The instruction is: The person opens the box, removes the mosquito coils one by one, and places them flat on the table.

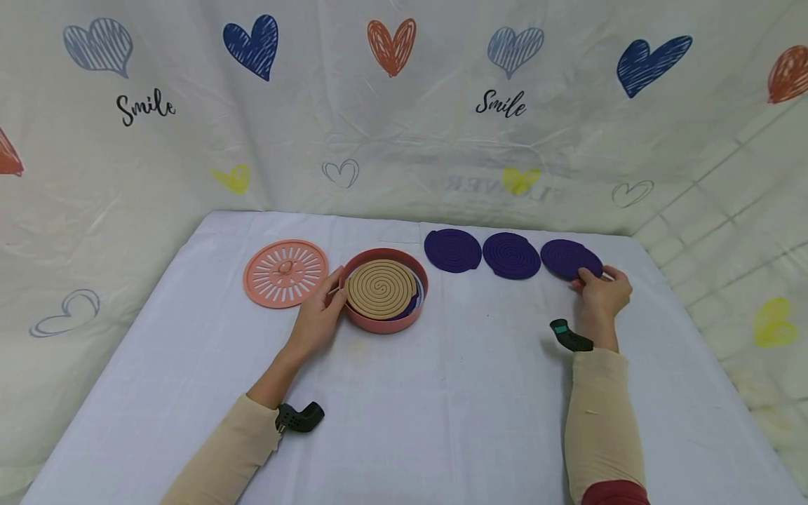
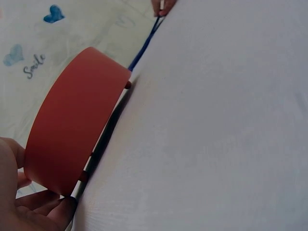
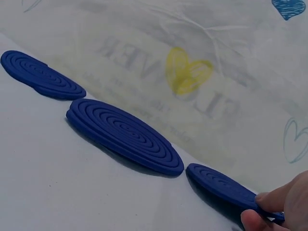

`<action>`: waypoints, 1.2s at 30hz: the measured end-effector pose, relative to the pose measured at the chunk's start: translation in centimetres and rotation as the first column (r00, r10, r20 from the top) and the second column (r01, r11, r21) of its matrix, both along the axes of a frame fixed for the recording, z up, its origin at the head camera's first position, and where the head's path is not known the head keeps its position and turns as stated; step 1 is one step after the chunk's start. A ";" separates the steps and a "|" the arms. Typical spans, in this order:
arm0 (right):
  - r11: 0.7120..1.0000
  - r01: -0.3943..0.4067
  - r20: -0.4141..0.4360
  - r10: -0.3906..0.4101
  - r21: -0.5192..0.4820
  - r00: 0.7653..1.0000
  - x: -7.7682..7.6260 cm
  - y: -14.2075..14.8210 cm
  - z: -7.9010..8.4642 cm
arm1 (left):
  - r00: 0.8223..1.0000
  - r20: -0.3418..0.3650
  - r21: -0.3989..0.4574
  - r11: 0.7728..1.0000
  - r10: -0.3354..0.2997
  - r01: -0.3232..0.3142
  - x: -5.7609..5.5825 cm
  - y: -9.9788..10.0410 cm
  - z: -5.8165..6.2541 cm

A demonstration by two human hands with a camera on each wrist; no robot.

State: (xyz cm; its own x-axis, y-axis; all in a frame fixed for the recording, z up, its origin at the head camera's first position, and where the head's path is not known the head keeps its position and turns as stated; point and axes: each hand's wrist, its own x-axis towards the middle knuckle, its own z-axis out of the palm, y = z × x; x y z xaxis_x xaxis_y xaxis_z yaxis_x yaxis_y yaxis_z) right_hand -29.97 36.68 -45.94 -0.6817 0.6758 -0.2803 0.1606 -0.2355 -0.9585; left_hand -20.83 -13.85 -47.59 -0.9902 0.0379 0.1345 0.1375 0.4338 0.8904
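A coral-red round mosquito coil box [image 1: 419, 320] stands on the table, a tan mosquito coil [image 1: 381, 289] on top inside it and a purple one partly showing beneath. My left hand [image 1: 320, 313] grips the box's left side; in the left wrist view the box wall [image 2: 72, 125] hides most of its contents. Far right, my right hand [image 1: 604, 293] pinches the near right edge of a purple mosquito coil [image 1: 567, 257], thumb on top. That coil [image 3: 219, 185] looks slightly tilted in the right wrist view. Two more purple coils, the middle one [image 1: 511, 255] and the left one [image 1: 452, 250], lie in a row beside it.
The slotted coral lid [image 1: 286, 273] with a small central knob lies left of the box. A white cloth [image 1: 442, 407] covers the table. Behind it hangs a curtain [image 1: 429, 126] printed with hearts. Dark wrist devices sit at both sleeves.
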 end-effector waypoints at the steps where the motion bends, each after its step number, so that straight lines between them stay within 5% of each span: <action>1: 1.000 0.000 0.003 0.000 0.011 1.000 -0.1 0.0 -0.1 | 1.000 0.000 0.000 1.000 0.002 -0.002 0.0 0.0 0.0; 36: 0.991 -0.028 0.078 0.018 0.130 0.997 1.1 0.2 1.1 | 1.000 0.025 0.004 1.000 -0.002 0.001 0.2 0.0 0.0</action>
